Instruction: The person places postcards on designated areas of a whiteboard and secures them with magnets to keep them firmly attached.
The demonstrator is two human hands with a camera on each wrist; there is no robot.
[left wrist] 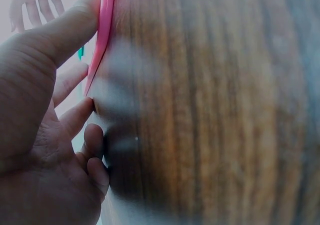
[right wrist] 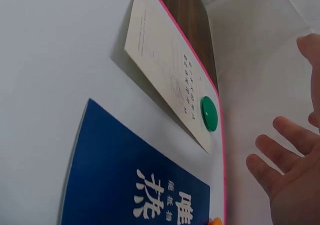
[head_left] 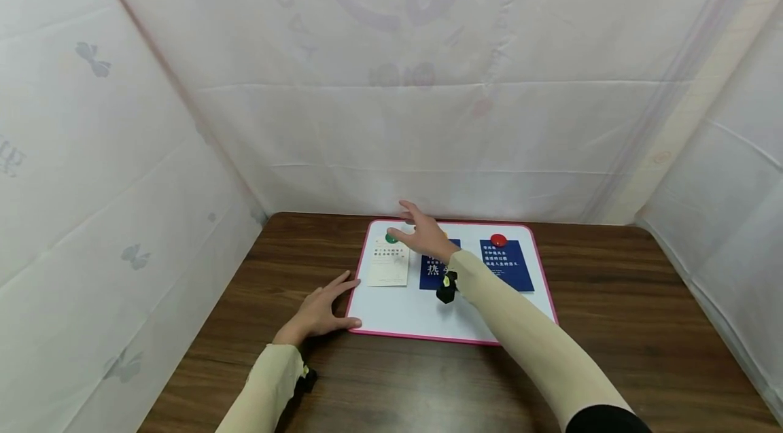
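Two hands are at work: my left hand [head_left: 318, 314] lies flat, holding the white board [head_left: 404, 314] steady on the counter [head_left: 612, 324]. My right hand [head_left: 425, 234], fingers wide and empty, hovers by the green magnet [head_left: 391, 238] near the frame's middle. I think grabbing comes next, so pinch it gently.

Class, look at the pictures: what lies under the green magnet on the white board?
The green magnet sits on the top edge of a cream card, pinning it to the white board. Whatever lies beneath the card is hidden.
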